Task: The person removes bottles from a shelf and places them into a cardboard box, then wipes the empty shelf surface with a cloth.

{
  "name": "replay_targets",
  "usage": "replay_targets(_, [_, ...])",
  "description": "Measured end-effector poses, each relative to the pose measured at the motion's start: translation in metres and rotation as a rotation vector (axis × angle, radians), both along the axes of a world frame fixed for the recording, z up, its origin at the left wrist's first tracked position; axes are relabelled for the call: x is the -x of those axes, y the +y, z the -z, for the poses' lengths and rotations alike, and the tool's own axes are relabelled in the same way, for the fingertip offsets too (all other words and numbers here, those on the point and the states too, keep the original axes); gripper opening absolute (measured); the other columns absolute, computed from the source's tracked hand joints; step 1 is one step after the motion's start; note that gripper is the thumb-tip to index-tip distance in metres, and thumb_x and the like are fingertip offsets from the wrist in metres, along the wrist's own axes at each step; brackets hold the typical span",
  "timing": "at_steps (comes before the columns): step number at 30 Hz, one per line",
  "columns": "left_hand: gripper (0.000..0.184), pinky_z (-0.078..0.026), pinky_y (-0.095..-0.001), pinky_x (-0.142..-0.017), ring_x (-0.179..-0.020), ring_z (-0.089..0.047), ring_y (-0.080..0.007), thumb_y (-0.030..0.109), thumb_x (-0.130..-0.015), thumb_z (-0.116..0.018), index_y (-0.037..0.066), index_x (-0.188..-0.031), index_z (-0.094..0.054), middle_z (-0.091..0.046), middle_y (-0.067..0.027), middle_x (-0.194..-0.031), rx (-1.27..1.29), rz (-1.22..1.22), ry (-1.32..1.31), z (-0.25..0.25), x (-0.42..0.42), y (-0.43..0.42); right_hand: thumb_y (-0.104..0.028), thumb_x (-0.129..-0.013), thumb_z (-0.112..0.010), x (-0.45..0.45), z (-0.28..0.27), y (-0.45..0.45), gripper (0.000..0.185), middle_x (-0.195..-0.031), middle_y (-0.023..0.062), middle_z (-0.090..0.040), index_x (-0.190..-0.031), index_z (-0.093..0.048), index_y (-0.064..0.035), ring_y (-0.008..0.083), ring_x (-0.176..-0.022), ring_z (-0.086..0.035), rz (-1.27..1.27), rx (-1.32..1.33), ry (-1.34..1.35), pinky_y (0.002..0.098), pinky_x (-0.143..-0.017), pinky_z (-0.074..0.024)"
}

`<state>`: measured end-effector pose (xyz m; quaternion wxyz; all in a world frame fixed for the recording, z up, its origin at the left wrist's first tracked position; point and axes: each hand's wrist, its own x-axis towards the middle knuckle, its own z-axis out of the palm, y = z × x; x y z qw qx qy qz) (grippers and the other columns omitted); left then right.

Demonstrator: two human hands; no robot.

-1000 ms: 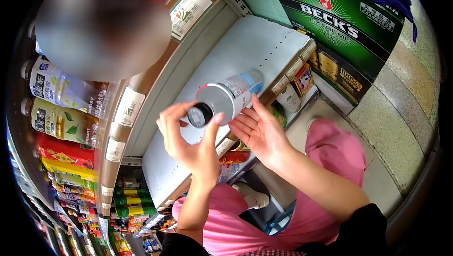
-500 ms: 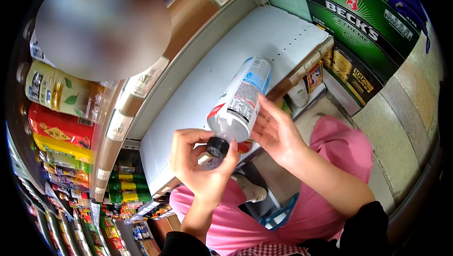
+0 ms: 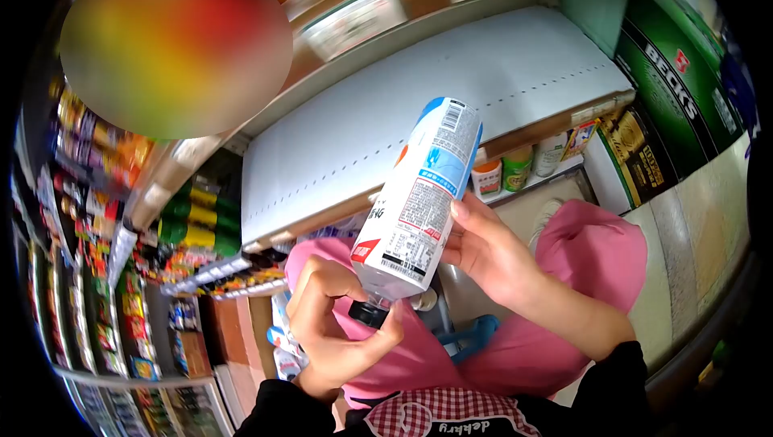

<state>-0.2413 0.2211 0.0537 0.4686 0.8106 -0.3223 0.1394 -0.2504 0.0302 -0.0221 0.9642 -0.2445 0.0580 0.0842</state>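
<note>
A clear bottle with a white, blue and red printed label is tilted above my lap, its black cap pointing down and left. My left hand pinches the bottle at the cap with thumb and fingers. Along the bottle's right side, my right hand is cupped, its thumb against the label and its other fingers partly hidden behind the bottle. Beyond the bottle lies a pale perforated shelf.
Green Beck's cartons stand at the right. Small bottles sit on the lower shelf. A blue stool-like object is between my legs. Packed store shelves run down the left.
The bottle has swung from pointing its cap at me to lying more lengthwise, label facing up, and both hands sit lower. The view has turned, showing more lower-shelf goods and aisle shelving.
</note>
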Motion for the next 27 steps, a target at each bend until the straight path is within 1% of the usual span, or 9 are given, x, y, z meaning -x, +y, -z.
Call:
replay_targets(5, [0.034,-0.041,-0.0242,-0.055,-0.062,-0.052,-0.0148,0.003,-0.057,-0.08,0.003,-0.077,-0.053,-0.054,-0.0066,-0.076,0.027,-0.095,-0.002,0.003,0.029,0.068,-0.027,-0.096,-0.063,0.004,-0.012,0.062,0.035,-0.113,0.0072,-0.06,-0.121,-0.048,-0.0074,0.0188,-0.103,-0.063,-0.171,0.029,0.053,0.0353,-0.092,-0.0516])
replay_targets(9, [0.032,-0.035,-0.0242,-0.053,-0.06,-0.045,-0.0139,0.003,-0.057,-0.078,0.004,-0.073,-0.05,-0.048,-0.0046,-0.072,0.117,-0.27,0.061,0.01,0.057,0.118,-0.028,-0.096,-0.062,0.004,-0.014,0.118,0.034,-0.112,0.0075,-0.061,-0.12,-0.05,-0.0067,0.0185,-0.102,-0.062,-0.346,0.091,0.057,0.0355,-0.093,-0.0504])
replay_targets(13, [0.031,-0.033,-0.0229,-0.054,-0.061,-0.043,-0.0113,0.002,-0.059,-0.075,0.004,-0.072,-0.048,-0.046,-0.0038,-0.072,0.191,-0.494,0.083,0.027,0.088,0.159,-0.03,-0.097,-0.061,0.004,-0.005,0.179,0.035,-0.112,0.0079,-0.062,-0.121,-0.053,-0.0059,0.0189,-0.101,-0.063,-0.499,0.154,0.04,0.0354,-0.093,-0.0501])
replay_targets(17, [0.033,-0.041,-0.0212,-0.062,-0.067,-0.046,-0.0085,-0.001,-0.066,-0.074,0.004,-0.081,-0.045,-0.047,-0.0029,-0.082,0.398,-0.684,0.235,0.037,0.112,0.201,-0.03,-0.095,-0.064,0.002,0.004,0.246,0.037,-0.112,0.0076,-0.062,-0.122,-0.053,-0.006,0.0188,-0.101,-0.063,-0.654,0.176,0.056,0.0346,-0.091,-0.0506])
replay_targets(18, [0.034,-0.044,-0.0217,-0.066,-0.073,-0.049,-0.0081,-0.002,-0.07,-0.073,0.004,-0.085,-0.043,-0.047,-0.0031,-0.087,0.413,-0.697,0.264,0.041,0.118,0.212,-0.029,-0.095,-0.064,0.001,0.008,0.262,0.038,-0.112,0.0075,-0.062,-0.122,-0.053,-0.0061,0.0187,-0.101,-0.062,-0.693,0.184,0.068,0.0342,-0.091,-0.0507])
replay_targets(19, [0.033,-0.044,-0.0223,-0.066,-0.079,-0.052,-0.0087,-0.002,-0.071,-0.072,0.005,-0.085,-0.043,-0.047,-0.003,-0.087,0.471,-0.723,0.31,0.042,0.122,0.221,-0.029,-0.094,-0.065,0.001,0.013,0.277,0.038,-0.112,0.0075,-0.062,-0.122,-0.053,-0.0063,0.0185,-0.102,-0.062,-0.729,0.194,0.081,0.0338,-0.09,-0.0507])
replay_targets(21, [0.033,-0.044,-0.0226,-0.066,-0.079,-0.053,-0.0091,-0.003,-0.073,-0.072,0.005,-0.085,-0.042,-0.048,-0.0017,-0.086,0.489,-0.814,0.3,0.051,0.126,0.239,-0.027,-0.093,-0.066,0.002,0.025,0.304,0.041,-0.113,0.006,-0.062,-0.126,-0.053,-0.0061,0.0181,-0.101,-0.062,-0.792,0.2,0.123,0.0326,-0.091,-0.0508])
replay_targets(24, [0.031,-0.044,-0.0233,-0.063,-0.073,-0.054,-0.0089,-0.004,-0.075,-0.069,0.007,-0.086,-0.042,-0.048,-0.0004,-0.084,0.639,-0.956,0.39,0.071,0.132,0.266,-0.024,-0.092,-0.067,0.007,0.038,0.342,0.042,-0.114,0.0051,-0.062,-0.128,-0.054,-0.0062,0.0174,-0.099,-0.061,-0.849,0.196,0.156,0.0326,-0.092,-0.0508])
replay_targets(27, [0.025,-0.04,-0.0209,-0.055,-0.07,-0.052,-0.0071,0.001,-0.077,-0.065,0.009,-0.087,-0.044,-0.048,0.0008,-0.08,0.782,-1.036,0.438,0.084,0.126,0.285,-0.023,-0.094,-0.065,0.009,0.063,0.371,0.041,-0.118,0.0055,-0.061,-0.128,-0.054,-0.0036,0.0203,-0.105,-0.061,-0.894,0.145,0.17,0.035,-0.097,-0.0493])
